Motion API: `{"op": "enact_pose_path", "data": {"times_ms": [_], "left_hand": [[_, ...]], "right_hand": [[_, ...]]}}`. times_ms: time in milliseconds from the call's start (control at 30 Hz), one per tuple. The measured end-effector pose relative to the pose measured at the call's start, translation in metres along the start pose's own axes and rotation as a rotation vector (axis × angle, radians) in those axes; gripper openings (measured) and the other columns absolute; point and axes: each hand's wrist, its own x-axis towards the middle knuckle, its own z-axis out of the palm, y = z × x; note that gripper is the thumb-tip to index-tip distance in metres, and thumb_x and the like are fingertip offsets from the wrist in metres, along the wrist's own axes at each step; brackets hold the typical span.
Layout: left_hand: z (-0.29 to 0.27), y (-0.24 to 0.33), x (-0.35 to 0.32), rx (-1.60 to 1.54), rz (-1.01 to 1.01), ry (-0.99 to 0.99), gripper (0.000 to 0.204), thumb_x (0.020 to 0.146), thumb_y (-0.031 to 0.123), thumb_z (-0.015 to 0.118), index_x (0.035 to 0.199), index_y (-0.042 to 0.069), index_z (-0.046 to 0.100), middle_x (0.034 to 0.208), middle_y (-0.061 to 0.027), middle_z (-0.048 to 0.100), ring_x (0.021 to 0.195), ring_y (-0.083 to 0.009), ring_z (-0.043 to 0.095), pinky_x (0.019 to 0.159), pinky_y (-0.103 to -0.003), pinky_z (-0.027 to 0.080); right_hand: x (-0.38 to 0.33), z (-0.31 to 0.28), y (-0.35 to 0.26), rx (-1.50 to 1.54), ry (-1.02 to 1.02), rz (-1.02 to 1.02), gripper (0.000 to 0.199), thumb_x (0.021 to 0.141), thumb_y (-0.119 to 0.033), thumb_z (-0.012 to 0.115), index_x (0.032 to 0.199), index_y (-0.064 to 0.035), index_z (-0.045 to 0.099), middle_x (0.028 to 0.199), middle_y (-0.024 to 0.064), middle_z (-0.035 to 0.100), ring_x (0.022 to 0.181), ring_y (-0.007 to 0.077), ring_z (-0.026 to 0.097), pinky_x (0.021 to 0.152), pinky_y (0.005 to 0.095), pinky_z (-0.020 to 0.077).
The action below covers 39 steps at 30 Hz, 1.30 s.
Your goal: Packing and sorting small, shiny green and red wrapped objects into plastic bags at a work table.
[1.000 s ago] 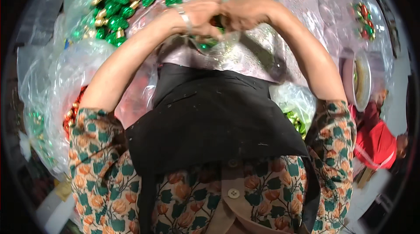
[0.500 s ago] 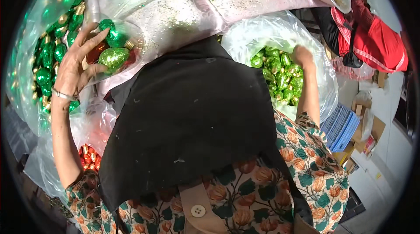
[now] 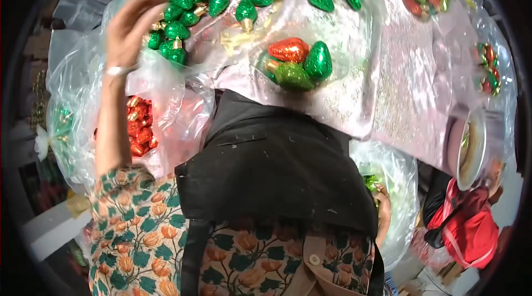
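Pink glittery tablecloth (image 3: 410, 91) spreading across the background, clear plastic bags all over. Left hand (image 3: 128, 26) reaching up at 11 o'clock, fingers loosely curled, touching the pile of green bulb ornaments (image 3: 191, 5) in a clear bag (image 3: 88, 74). Right hand (image 3: 382, 213) sitting low at 4 o'clock inside another clear bag (image 3: 402, 185), mostly hidden; grip impossible to tell. Lying at 12 o'clock: a red ornament (image 3: 288, 49) with two green ones (image 3: 305, 69).

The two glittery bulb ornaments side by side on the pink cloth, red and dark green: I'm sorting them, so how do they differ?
The red ornament is red and lies sideways; the dark green ornament is green and stands more on end. Both are glittery, bulb-shaped, similar in size, and touch a lighter green one.
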Motion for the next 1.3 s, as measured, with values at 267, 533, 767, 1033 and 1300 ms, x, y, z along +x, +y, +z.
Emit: {"op": "enact_pose_path", "data": {"times_ms": [267,533,767,1033,1300], "left_hand": [[-0.097,-0.265,-0.318,0.889,-0.812,-0.084,0.022,0.082,0.022,0.054,0.089,0.001,0.059,0.073,-0.0178,0.061,0.066,-0.0338,0.058,0.061,-0.041,0.048],[-0.033,-0.241,-0.362,0.983,-0.891,-0.163,0.027,0.074,0.019,0.062,0.094,0.002,0.057,0.082,-0.0196,0.061,0.073,-0.0345,0.058,0.070,-0.040,0.049],[-0.061,-0.196,-0.318,0.787,-1.160,-0.325,0.035,0.072,0.011,0.063,0.104,0.000,0.056,0.098,-0.0138,0.063,0.083,-0.0239,0.060,0.073,-0.033,0.048],[-0.028,-0.005,-0.107,0.139,-0.289,0.232,0.052,0.068,0.008,0.073,0.116,-0.001,0.055,0.109,-0.0126,0.060,0.102,-0.0190,0.056,0.089,-0.032,0.044],[0.140,0.068,-0.021,0.003,0.346,-0.353,0.050,0.072,0.016,0.067,0.116,0.001,0.052,0.110,-0.0168,0.053,0.101,-0.0336,0.053,0.085,-0.036,0.044]], "right_hand": [[-0.004,0.156,-0.271,-0.468,-0.401,-0.818,0.048,0.075,-0.029,0.066,0.110,0.0006,0.055,0.105,0.0123,0.054,0.093,0.0223,0.053,0.082,0.0360,0.0437],[0.019,0.391,-0.430,-1.035,-0.155,-1.526,0.051,0.082,-0.043,0.059,0.106,0.0022,0.058,0.095,0.0182,0.062,0.086,0.0238,0.058,0.078,0.0351,0.0439],[0.028,0.405,-0.413,-1.134,-0.650,-1.421,0.064,0.077,-0.049,0.064,0.109,0.0065,0.056,0.097,0.0178,0.062,0.089,0.0282,0.059,0.079,0.0365,0.0441],[-0.015,0.313,-0.400,-0.182,-0.697,-0.927,0.041,0.081,-0.031,0.066,0.108,-0.0017,0.059,0.094,0.0052,0.063,0.085,0.0119,0.057,0.073,0.0277,0.0456],[-0.148,0.271,-0.392,-0.483,-0.765,-1.364,0.038,0.082,-0.030,0.064,0.106,-0.0019,0.058,0.084,0.0007,0.061,0.074,0.0087,0.055,0.065,0.0211,0.0409]]}}
